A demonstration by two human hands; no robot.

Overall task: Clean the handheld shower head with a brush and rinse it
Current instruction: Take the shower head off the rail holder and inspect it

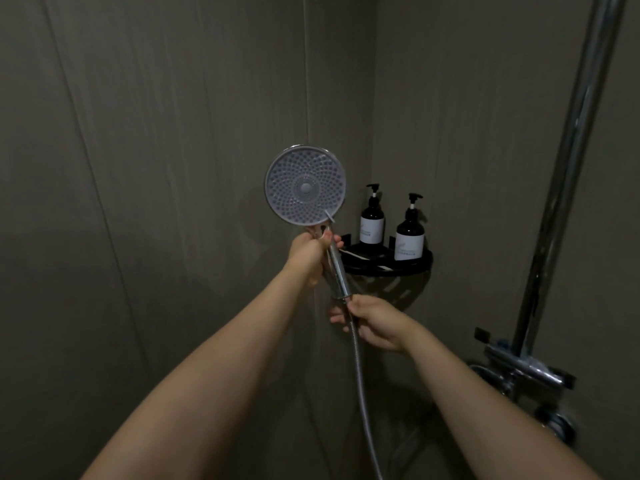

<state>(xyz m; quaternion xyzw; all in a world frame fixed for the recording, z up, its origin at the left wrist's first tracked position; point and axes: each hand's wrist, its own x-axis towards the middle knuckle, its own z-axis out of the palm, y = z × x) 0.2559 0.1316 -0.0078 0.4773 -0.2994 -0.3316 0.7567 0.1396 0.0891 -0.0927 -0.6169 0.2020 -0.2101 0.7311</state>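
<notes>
- Handheld shower head (pixel 305 186): nozzle face towards the camera, no water running; looks dry.
- Left hand (pixel 309 251): grip closed round its handle, just below the head.
- Right hand (pixel 372 322): grip pinching the hose (pixel 360 375) under the handle.
- Brush: none seen; scrubbing and rinsing apparently both remain.

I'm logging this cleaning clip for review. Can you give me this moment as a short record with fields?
place: shower corner with grey walls
shower head: held up, nozzle face toward the camera
left hand: grips the handle just below the head
right hand: holds the hose at the handle's base
water: none visible
brush: not in view
shelf: black, carries two pump bottles
</notes>
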